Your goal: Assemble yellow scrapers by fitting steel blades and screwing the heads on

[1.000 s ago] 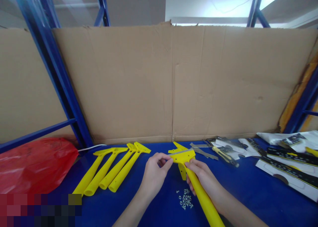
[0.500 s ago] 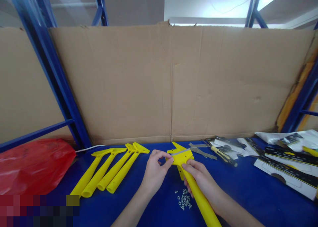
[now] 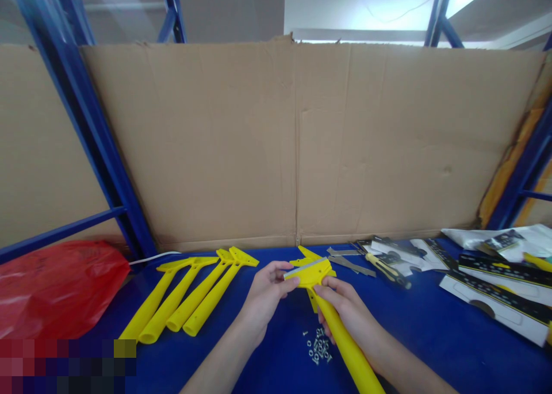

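Observation:
A yellow scraper [image 3: 338,329] with a hollow-looking long handle is held in front of me, its wide head pointing away. My right hand [image 3: 345,308] wraps the handle just below the head. At the head's left corner, my left hand [image 3: 268,287] pinches with thumb and fingers. A thin grey metal blade [image 3: 307,266] runs along the front edge of the head. Behind it, partly covered, lie more yellow scraper parts [image 3: 308,253]. Small screws and nuts [image 3: 319,347] lie in a loose pile below the hands.
Several yellow scraper handles [image 3: 215,296] lie in a row to the left, near a red plastic bag [image 3: 64,290]. Loose metal blades [image 3: 351,264] and a screwdriver [image 3: 388,270] lie to the right, before black-and-white packages [image 3: 495,308]. Cardboard [image 3: 224,146] walls off the back.
My left fingers have shifted left and opened slightly around the head's corner, showing more of the blade edge. The scraper head has turned slightly; my right hand keeps its grip.

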Demonstrator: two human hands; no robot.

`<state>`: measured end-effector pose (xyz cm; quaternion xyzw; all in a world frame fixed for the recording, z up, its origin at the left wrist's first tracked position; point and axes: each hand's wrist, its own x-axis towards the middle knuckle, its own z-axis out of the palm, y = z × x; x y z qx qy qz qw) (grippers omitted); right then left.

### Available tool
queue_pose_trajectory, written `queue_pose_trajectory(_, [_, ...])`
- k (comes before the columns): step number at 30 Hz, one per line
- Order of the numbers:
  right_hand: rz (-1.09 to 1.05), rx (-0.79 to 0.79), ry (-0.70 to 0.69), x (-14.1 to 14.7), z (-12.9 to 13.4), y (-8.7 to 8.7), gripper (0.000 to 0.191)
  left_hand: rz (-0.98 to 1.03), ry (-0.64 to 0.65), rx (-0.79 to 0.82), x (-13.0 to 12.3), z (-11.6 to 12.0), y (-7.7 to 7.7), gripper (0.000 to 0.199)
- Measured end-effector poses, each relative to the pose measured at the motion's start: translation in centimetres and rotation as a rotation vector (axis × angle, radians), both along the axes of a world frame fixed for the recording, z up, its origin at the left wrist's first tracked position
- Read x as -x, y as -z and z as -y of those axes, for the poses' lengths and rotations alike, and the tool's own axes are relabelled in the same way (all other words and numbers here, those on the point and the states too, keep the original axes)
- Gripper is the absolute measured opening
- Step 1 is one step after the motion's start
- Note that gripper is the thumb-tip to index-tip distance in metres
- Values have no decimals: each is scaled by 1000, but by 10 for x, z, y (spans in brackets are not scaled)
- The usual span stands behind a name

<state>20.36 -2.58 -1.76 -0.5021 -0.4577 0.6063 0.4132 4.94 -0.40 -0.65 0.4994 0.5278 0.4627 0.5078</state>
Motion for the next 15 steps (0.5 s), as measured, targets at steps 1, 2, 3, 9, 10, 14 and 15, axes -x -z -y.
queue_pose_trajectory(1, [-2,-4,2,0,0,0,28,2,4,-6,0,0,0,41])
queue_pose_trajectory(2, [-5,-8,4,0,-1,1,28,5,10,-16,0,1,-1,40])
queue_pose_trajectory(3, [-8,-12,4,0,-1,1,28,7,14,-27,-1,1,-1,39])
queue_pose_trajectory(9, [-25,-8,4,-1,-3,3,27,-44,-30,-87,-1,4,-2,41])
queue_pose_trajectory(10, [-27,-4,5,-1,-3,3,27,-49,-40,-99,0,3,-2,41])
queue_pose_trajectory(14, [-37,1,15,-1,-2,3,28,-90,-76,-197,4,0,3,36])
queue_pose_trajectory(15, [-41,-2,18,-1,-2,3,28,-103,-88,-235,5,-1,4,34])
